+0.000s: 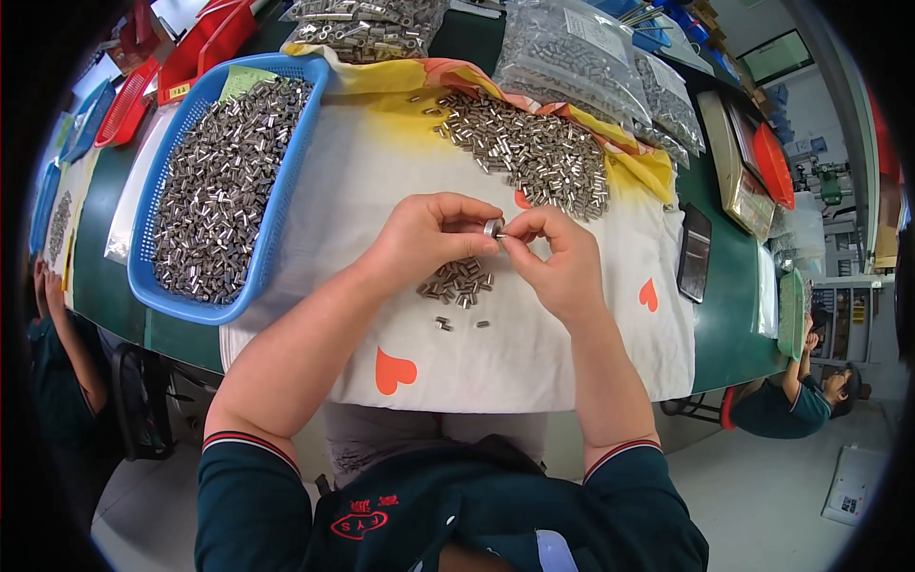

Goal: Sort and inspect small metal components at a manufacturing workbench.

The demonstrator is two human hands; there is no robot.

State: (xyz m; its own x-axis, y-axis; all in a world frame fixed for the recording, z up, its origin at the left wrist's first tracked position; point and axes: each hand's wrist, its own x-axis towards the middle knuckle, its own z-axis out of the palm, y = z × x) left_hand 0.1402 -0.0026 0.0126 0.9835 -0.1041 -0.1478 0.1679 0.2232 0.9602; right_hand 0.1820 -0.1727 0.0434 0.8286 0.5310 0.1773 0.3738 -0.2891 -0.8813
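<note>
Both hands meet above the middle of the white cloth. My left hand pinches a short round metal piece between thumb and fingers. Against its right side, my right hand closes thumb and forefinger on a small thin metal part, mostly hidden by the fingertips. Under the hands lies a small pile of metal cylinders, partly covered by my left hand. A few loose cylinders rest nearer to me. Beyond the hands spreads a larger heap of the same cylinders.
A blue basket full of cylinders stands at left. Plastic bags of metal parts line the back. A phone lies at right on the green table. Other people sit at both sides.
</note>
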